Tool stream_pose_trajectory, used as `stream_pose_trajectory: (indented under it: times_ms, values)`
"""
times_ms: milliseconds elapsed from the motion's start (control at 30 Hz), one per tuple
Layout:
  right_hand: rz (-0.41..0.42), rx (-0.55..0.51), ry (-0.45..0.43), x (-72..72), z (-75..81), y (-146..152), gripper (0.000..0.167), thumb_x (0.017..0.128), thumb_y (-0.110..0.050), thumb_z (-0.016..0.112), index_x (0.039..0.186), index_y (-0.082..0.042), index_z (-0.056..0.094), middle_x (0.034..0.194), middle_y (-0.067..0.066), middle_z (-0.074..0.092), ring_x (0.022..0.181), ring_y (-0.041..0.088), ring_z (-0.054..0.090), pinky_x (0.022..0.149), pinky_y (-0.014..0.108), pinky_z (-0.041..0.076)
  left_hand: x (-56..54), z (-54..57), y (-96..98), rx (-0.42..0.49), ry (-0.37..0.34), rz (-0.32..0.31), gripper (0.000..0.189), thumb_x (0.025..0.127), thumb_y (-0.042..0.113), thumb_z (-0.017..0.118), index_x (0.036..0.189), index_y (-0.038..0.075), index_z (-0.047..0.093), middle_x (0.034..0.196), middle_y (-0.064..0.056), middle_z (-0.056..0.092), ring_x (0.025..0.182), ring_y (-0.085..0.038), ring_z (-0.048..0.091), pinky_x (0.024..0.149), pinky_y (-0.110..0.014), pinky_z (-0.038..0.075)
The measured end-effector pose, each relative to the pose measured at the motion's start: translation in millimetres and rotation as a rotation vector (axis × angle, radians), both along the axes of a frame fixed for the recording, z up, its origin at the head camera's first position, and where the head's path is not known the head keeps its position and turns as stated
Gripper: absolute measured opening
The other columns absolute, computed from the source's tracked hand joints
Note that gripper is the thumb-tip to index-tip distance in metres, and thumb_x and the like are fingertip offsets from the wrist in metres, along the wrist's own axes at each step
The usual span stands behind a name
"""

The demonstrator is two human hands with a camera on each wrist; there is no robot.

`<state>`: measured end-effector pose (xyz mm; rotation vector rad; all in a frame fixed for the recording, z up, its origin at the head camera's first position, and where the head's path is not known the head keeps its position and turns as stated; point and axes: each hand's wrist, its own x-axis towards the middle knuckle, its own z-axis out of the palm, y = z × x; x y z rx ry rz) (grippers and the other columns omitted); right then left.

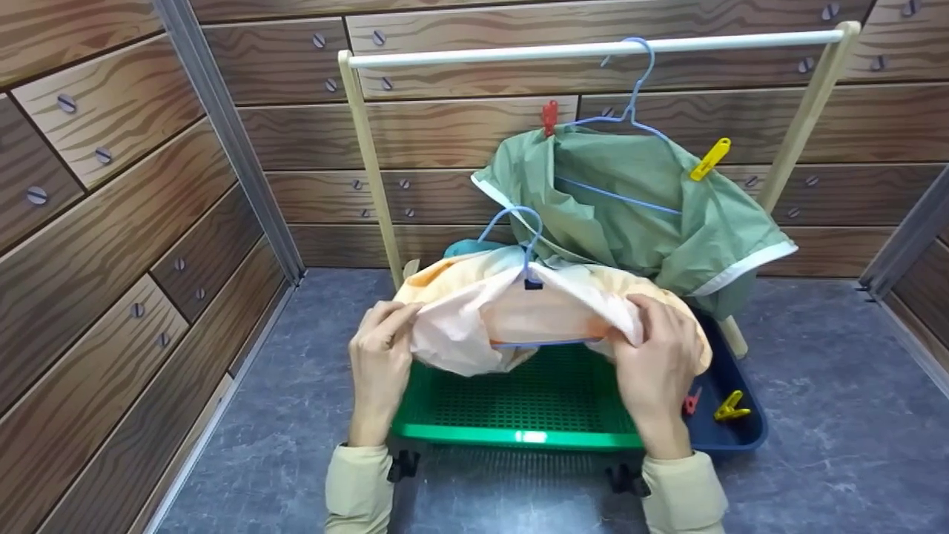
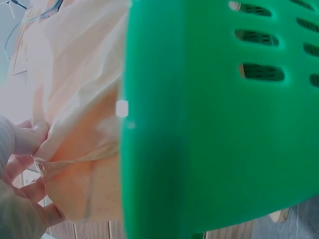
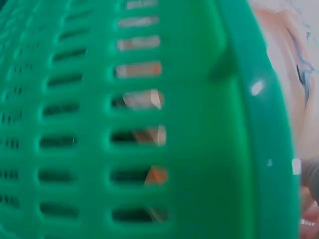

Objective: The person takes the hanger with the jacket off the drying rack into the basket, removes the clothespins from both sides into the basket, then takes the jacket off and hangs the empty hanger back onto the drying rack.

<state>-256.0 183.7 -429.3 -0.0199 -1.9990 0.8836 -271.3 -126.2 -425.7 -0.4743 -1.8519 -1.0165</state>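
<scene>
In the head view a pale peach garment (image 1: 460,326) is on a blue hanger (image 1: 535,231), spread over the green basket (image 1: 511,434). My left hand (image 1: 379,352) pinches the garment's edge at its left side; the left wrist view shows the thumb and fingers (image 2: 30,139) on the fabric. On the opposite side my right hand (image 1: 656,363) grips the white edge near the opening. The hanger's lower bar shows inside the opening. In the right wrist view the basket wall hides most of that hand.
Behind, a green garment (image 1: 608,215) hangs on a rack's white rod (image 1: 482,54), with a red clip (image 1: 549,119) and a yellow clip (image 1: 710,159) on it. A dark blue tray (image 1: 730,437) holds a yellow clip (image 1: 732,406) and a red clip (image 1: 692,401).
</scene>
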Motion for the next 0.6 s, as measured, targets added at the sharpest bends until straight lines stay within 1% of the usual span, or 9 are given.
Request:
stream_pose_trajectory:
  times_ms: [33, 133, 200, 267, 333, 400, 467, 533, 600]
  values:
    - [-0.002, 0.009, -0.005, -0.3, -0.2, 0.5, 0.047, 0.067, -0.01, 0.085, 0.111, -0.008, 0.069, 0.113, 0.011, 0.067, 0.106, 0.036, 0.051, 0.092, 0.054, 0.031, 0.1, 0.5, 0.6, 0.003, 0.004, -0.002, 0.019, 0.087, -0.006, 0.069, 0.098, 0.006, 0.078, 0.09, -0.004, 0.067, 0.08, -0.019, 0.058, 0.067, -0.022, 0.042]
    - [0.005, 0.032, -0.031, -1.2, -0.6, -1.9, 0.06, 0.068, -0.027, 0.09, 0.119, -0.008, 0.065, 0.127, 0.011, 0.06, 0.119, 0.037, 0.046, 0.099, 0.057, 0.027, 1.1, 1.6, 2.2, 0.01, 0.013, -0.005, 0.021, 0.086, -0.008, 0.069, 0.098, 0.006, 0.078, 0.091, -0.002, 0.067, 0.082, -0.019, 0.059, 0.068, -0.021, 0.043]
    - [-0.004, 0.039, -0.035, -1.6, -0.9, -4.0, 0.062, 0.069, -0.032, 0.09, 0.119, -0.008, 0.064, 0.132, 0.011, 0.057, 0.124, 0.038, 0.043, 0.101, 0.059, 0.026, 2.3, 2.1, 3.0, 0.013, 0.014, -0.011, 0.02, 0.086, -0.008, 0.069, 0.098, 0.006, 0.078, 0.092, -0.002, 0.067, 0.084, -0.019, 0.06, 0.07, -0.02, 0.044]
    - [-0.015, 0.023, -0.021, -1.7, -1.1, -4.9, 0.055, 0.07, -0.025, 0.09, 0.115, -0.007, 0.065, 0.133, 0.012, 0.057, 0.124, 0.038, 0.043, 0.101, 0.059, 0.026, 3.1, 2.2, 3.6, 0.012, 0.015, -0.015, 0.02, 0.086, -0.007, 0.07, 0.098, 0.006, 0.078, 0.092, -0.002, 0.068, 0.086, -0.02, 0.061, 0.073, -0.02, 0.045]
    - [-0.013, 0.002, 0.016, -1.4, -1.0, -3.9, 0.046, 0.069, -0.014, 0.089, 0.108, -0.004, 0.066, 0.129, 0.013, 0.059, 0.122, 0.038, 0.045, 0.102, 0.057, 0.027, 3.6, 2.2, 3.8, 0.014, 0.016, -0.017, 0.018, 0.086, -0.006, 0.07, 0.098, 0.006, 0.078, 0.093, -0.002, 0.068, 0.087, -0.02, 0.062, 0.075, -0.02, 0.046]
    - [0.006, -0.021, 0.054, -0.9, -0.5, -1.9, 0.039, 0.068, -0.003, 0.086, 0.103, -0.003, 0.068, 0.124, 0.013, 0.062, 0.118, 0.037, 0.049, 0.1, 0.054, 0.03, 3.8, 2.6, 3.5, 0.017, 0.015, -0.02, 0.017, 0.087, -0.005, 0.071, 0.098, 0.006, 0.078, 0.093, -0.002, 0.068, 0.088, -0.021, 0.062, 0.076, -0.02, 0.046]
    - [0.032, -0.036, 0.088, -0.3, 0.0, 1.8, 0.034, 0.07, 0.004, 0.08, 0.101, -0.003, 0.07, 0.121, 0.012, 0.064, 0.116, 0.035, 0.052, 0.101, 0.05, 0.032, 3.3, 2.3, 2.9, 0.02, 0.013, -0.022, 0.017, 0.087, -0.004, 0.071, 0.098, 0.006, 0.078, 0.093, -0.002, 0.068, 0.088, -0.021, 0.062, 0.075, -0.02, 0.046]
    - [0.037, -0.054, 0.105, 0.9, 0.6, 6.6, 0.03, 0.073, 0.006, 0.075, 0.101, -0.004, 0.071, 0.119, 0.01, 0.066, 0.115, 0.032, 0.055, 0.099, 0.048, 0.036, 2.5, 2.1, 2.3, 0.023, 0.011, -0.024, 0.017, 0.087, -0.004, 0.07, 0.098, 0.005, 0.078, 0.093, -0.002, 0.068, 0.087, -0.021, 0.061, 0.074, -0.02, 0.046]
    - [0.029, -0.077, 0.097, 2.7, 0.4, 12.2, 0.028, 0.076, 0.005, 0.073, 0.102, -0.006, 0.072, 0.119, 0.008, 0.067, 0.113, 0.029, 0.059, 0.094, 0.047, 0.041, 2.2, 2.0, 1.6, 0.028, 0.01, -0.024, 0.017, 0.086, -0.005, 0.071, 0.098, 0.005, 0.078, 0.093, -0.003, 0.068, 0.088, -0.021, 0.062, 0.074, -0.02, 0.046]
